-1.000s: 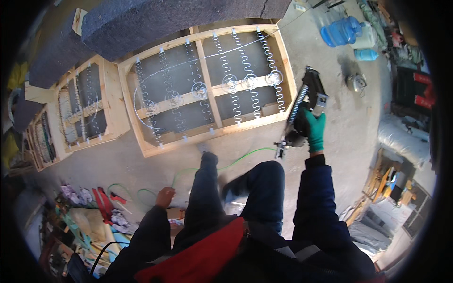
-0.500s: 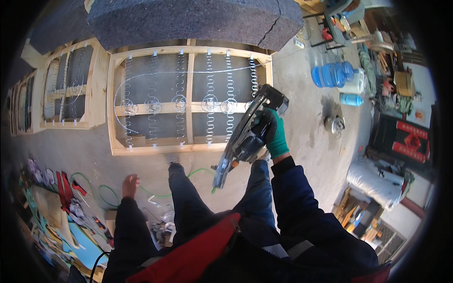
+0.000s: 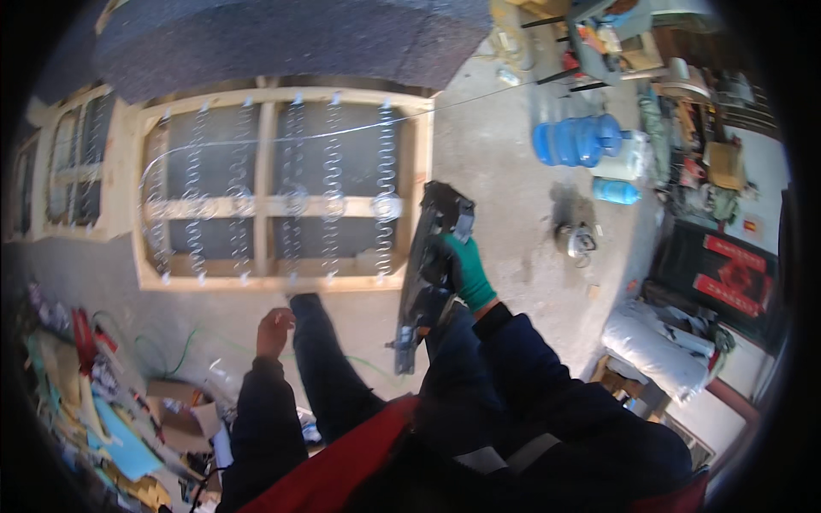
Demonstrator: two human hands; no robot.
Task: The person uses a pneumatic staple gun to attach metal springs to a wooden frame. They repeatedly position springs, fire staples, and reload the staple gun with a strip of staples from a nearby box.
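My right hand [image 3: 466, 272], in a green glove, is closed around the grip of a black nail gun [image 3: 421, 278]. The gun hangs upright in front of my right leg, its long magazine slanting down toward me. Just beyond it stands a wooden seat frame [image 3: 267, 184] strung with rows of wavy metal springs [image 3: 385, 154]. A thin wire [image 3: 321, 132] runs loosely over the springs. My left hand [image 3: 274, 332] is bare and somewhat blurred, beside my left leg. Its fingers are loosely bent, with nothing visible in them.
Dark grey padded blocks [image 3: 282, 38] lie behind the frame, and another spring frame [image 3: 77, 171] stands at left. Blue water bottles [image 3: 577, 139] and a kettle [image 3: 575, 242] are on the right-hand floor. A green hose [image 3: 181, 352], an open cardboard box [image 3: 175, 415] and scraps lie at lower left.
My view has shifted rightward, so the frame sits further left. The nail gun is more upright, still in my right hand. My left hand has come closer to my left leg.
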